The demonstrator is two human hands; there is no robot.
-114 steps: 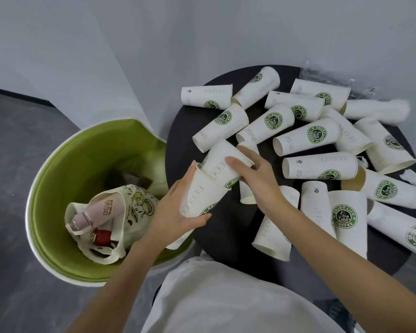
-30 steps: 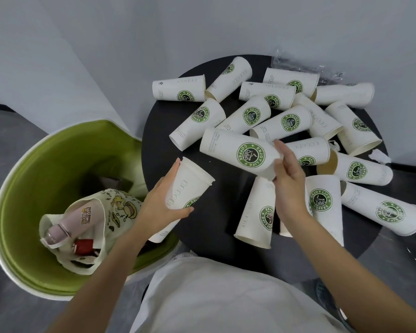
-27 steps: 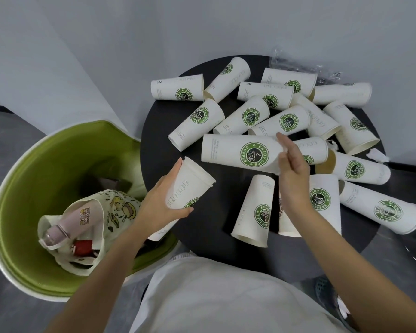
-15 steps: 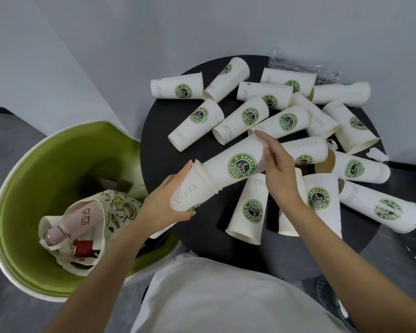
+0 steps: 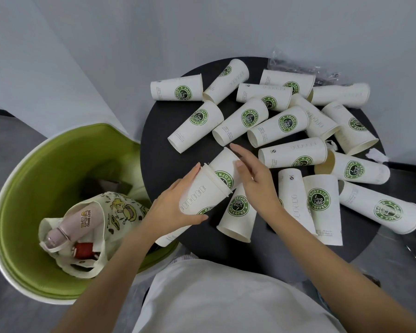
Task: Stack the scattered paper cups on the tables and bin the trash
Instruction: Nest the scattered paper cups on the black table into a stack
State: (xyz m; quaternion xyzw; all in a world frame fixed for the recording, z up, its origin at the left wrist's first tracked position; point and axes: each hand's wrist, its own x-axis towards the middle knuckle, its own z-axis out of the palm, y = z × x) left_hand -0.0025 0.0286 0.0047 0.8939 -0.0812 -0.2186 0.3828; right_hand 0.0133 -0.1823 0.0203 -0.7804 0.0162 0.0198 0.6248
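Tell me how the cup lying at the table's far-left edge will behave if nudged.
The cup lies on its side and tapers, so it would probably roll in an arc. It sits near the table rim, so it might drop off. It looks like thin paper: likely light, easily dented.

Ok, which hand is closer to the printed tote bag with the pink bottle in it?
Left. The left hand holds the cup stack just beside the tote bag. The right hand is farther away, beyond the stack over the black table, pressing on the top cup.
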